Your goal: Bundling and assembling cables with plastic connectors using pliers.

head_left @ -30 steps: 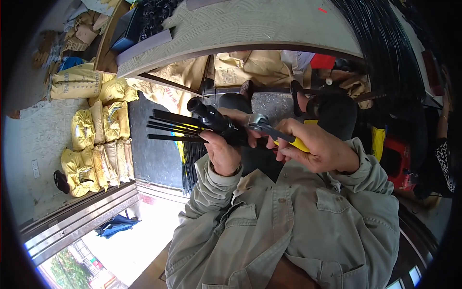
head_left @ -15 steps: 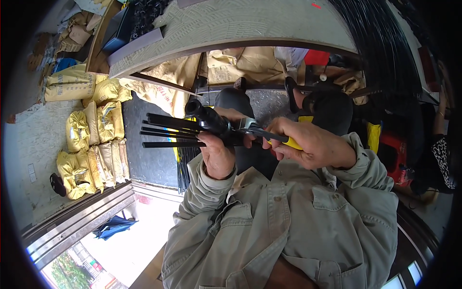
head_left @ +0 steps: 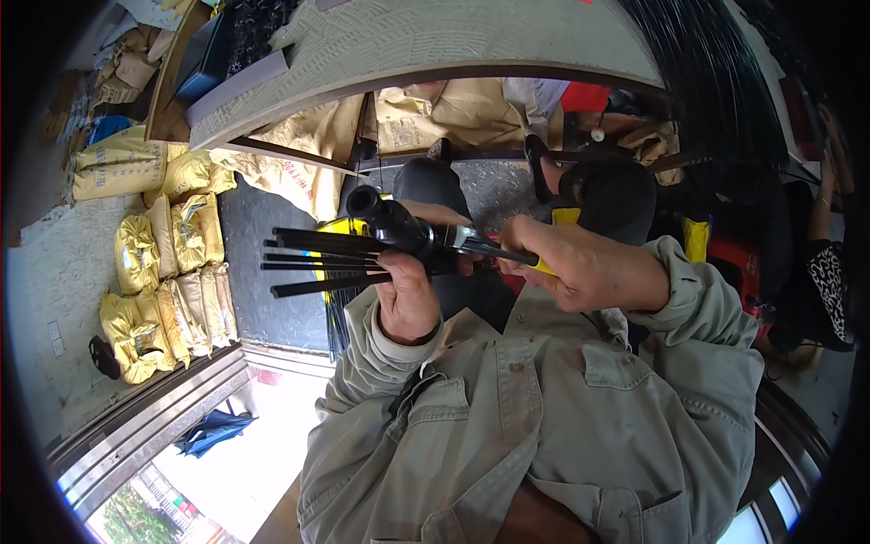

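- Both hands are closed: the left hand round one black tubular part and a bunch of black rods, the right hand clamped on one pair of yellow-handled pliers.
- Dark floor spreads below; bright daylight comes in at lower left.
- One grey worktop with a textured surface and brown edge crosses the top of the view.
- At least nine yellow and tan sacks are stacked in three tiers beside the pale wall.
- One thick bundle of black strands hangs over the worktop's right end.
- One blue umbrella lies in the bright area.
- The tubular part is held above the lap, its round open end up and leftward.
- The pliers' head meets the work beside the left fingers; what its jaws hold, I cannot tell.
- At least four rod ends stick out leftward.
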Action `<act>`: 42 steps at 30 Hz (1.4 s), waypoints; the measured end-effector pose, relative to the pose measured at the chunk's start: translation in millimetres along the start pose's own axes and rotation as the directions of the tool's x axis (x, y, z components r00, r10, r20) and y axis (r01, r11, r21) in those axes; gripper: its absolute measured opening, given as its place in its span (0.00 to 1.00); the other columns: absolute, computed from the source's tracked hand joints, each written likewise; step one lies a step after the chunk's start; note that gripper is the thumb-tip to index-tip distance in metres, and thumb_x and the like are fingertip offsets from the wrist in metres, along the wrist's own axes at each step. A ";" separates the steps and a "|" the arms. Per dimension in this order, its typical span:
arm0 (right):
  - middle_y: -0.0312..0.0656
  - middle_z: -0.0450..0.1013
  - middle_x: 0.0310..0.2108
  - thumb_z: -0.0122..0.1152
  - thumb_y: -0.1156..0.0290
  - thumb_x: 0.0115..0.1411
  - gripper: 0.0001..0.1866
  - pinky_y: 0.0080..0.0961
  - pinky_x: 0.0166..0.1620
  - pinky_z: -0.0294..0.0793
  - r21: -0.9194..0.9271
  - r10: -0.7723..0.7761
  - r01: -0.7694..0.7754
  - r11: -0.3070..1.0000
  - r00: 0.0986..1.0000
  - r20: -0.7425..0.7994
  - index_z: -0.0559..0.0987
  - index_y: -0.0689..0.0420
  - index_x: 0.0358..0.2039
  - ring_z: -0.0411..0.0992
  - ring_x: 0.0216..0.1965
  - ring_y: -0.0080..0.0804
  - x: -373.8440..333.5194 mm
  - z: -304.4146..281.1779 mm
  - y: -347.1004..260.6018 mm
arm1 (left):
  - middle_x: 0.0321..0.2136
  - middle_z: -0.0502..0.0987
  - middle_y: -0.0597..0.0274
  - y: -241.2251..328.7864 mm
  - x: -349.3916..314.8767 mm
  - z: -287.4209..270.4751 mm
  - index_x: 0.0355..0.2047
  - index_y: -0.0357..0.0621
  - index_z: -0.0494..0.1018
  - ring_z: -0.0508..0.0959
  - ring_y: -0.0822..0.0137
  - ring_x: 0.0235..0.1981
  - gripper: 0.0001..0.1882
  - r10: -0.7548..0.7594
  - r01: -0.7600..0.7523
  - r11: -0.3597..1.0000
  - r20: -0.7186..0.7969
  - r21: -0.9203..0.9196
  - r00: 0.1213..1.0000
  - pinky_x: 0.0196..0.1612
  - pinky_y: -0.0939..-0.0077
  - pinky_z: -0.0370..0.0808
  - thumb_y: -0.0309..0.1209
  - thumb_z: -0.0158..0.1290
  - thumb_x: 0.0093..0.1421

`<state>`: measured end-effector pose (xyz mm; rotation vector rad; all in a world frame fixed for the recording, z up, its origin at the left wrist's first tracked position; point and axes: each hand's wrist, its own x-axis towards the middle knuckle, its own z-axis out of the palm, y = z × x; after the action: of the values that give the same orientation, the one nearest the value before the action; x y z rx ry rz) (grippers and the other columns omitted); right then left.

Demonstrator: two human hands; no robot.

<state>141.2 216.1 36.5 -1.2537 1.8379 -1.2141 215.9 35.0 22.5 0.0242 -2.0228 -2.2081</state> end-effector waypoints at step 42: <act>0.33 0.70 0.17 0.62 0.71 0.47 0.08 0.20 0.28 0.67 0.265 -0.021 0.214 0.940 0.812 -0.583 0.75 0.62 0.24 0.67 0.23 0.18 2.1 36.8 79.2 | 0.36 0.73 0.59 -3.0 22.1 58.2 0.39 0.33 0.69 0.72 0.70 0.37 0.14 0.133 -0.127 0.974 0.023 -0.188 0.991 0.43 0.79 0.67 0.29 0.52 0.55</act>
<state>141.4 212.1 -50.8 -0.8789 1.8577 -2.0475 187.2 90.2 26.9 -0.1645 -1.7700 -2.3183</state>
